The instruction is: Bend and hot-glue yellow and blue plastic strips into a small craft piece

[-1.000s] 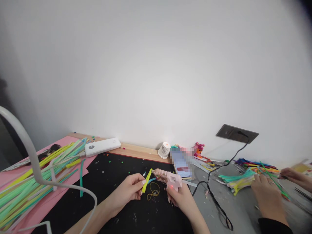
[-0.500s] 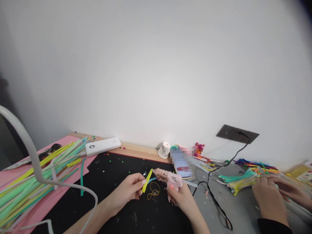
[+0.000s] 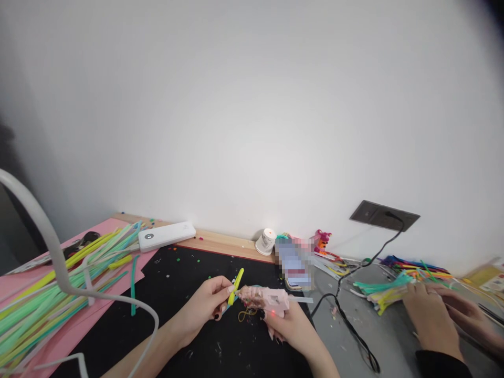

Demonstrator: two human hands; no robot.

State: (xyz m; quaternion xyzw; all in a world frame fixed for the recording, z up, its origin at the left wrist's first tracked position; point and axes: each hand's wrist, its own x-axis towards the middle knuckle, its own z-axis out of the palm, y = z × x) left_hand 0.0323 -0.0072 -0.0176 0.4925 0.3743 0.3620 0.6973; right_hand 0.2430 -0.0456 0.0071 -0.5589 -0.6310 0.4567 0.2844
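My left hand (image 3: 211, 300) pinches a bright yellow pipe cleaner (image 3: 239, 278), its free end pointing up and away. Wrapped around the handle of a pink glue gun (image 3: 271, 300) is my right hand (image 3: 286, 321). The gun's nozzle points left and meets, or nearly meets, the yellow strip beside my left fingertips. A red light glows on the gun's side, and a clear glue stick (image 3: 301, 299) sticks out of its back. A thin yellow-brown loop (image 3: 247, 314) lies on the black mat (image 3: 220, 346) under the gun, partly hidden.
Many coloured pipe cleaners (image 3: 47, 310) lie on pink paper at left, near a white power bank (image 3: 167, 237). A paper cup (image 3: 266, 242) and a phone (image 3: 293, 265) stand behind. A black cord (image 3: 354, 336) runs to the wall socket. At right, another person's hands (image 3: 433, 315) handle pipe cleaners.
The glue gun has moved left and slightly down, its nozzle now lower along the yellow pipe cleaner. The strip has turned in my left fingers. A dark slim object appears by the co-worker's hand.
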